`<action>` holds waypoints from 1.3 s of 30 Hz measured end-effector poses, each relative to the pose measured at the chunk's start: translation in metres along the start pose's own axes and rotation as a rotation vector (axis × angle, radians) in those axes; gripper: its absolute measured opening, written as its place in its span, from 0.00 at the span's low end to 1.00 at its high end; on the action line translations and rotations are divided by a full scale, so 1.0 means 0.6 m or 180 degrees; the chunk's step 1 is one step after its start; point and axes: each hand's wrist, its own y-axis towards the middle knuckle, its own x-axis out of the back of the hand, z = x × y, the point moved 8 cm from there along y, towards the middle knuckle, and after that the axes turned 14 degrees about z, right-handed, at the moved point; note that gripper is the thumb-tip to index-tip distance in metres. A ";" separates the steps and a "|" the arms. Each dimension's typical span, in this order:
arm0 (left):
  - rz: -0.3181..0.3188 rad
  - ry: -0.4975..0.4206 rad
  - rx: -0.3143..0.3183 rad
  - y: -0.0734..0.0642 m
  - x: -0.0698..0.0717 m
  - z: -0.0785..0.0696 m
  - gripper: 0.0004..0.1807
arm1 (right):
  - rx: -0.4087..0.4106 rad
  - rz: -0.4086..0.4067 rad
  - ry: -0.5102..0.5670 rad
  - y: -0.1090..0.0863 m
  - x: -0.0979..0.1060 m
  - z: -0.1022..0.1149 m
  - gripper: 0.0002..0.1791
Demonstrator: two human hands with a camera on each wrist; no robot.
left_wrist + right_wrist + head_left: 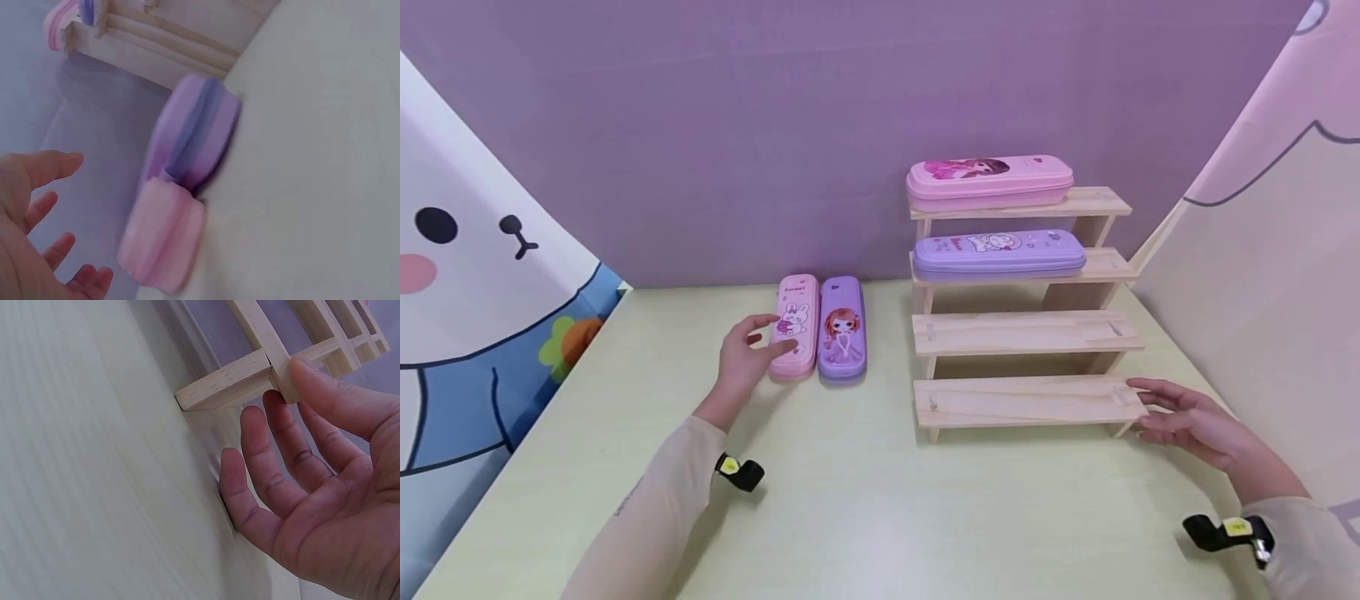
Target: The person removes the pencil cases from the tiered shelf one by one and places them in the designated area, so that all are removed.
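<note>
My left hand (747,354) is at the left side of a pink pencil case (794,325) with a bunny print, its thumb and fingers spread apart. In the left wrist view, a gap shows between the hand (37,231) and the pink case (162,237). Right beside the pink case lies a purple pencil case (842,333) with a girl print. My right hand (1187,421) loosely holds the right end of the lowest step of a wooden stepped rack (1030,400). Its thumb lies against the board's edge in the right wrist view, with the fingers bent around the end.
On the rack's top step lies a pink pencil case (992,183), with a purple one (1000,254) on the step below. The table (865,517) is pale green. A purple cloth (760,142) hangs behind, and printed cloths (475,275) stand at both sides.
</note>
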 end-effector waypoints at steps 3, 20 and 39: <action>0.0016 -0.0143 -0.0097 0.009 -0.002 -0.021 0.29 | -0.0005 -0.0032 -0.0036 0.000 0.003 0.000 0.33; 0.0364 -0.0629 -0.0435 0.053 -0.070 -0.120 0.35 | 0.0056 0.0083 -0.0034 -0.001 -0.003 0.004 0.34; 0.0712 -0.0844 -0.0679 0.090 -0.177 -0.209 0.42 | -0.0052 -0.0022 -0.0087 -0.003 0.004 -0.006 0.33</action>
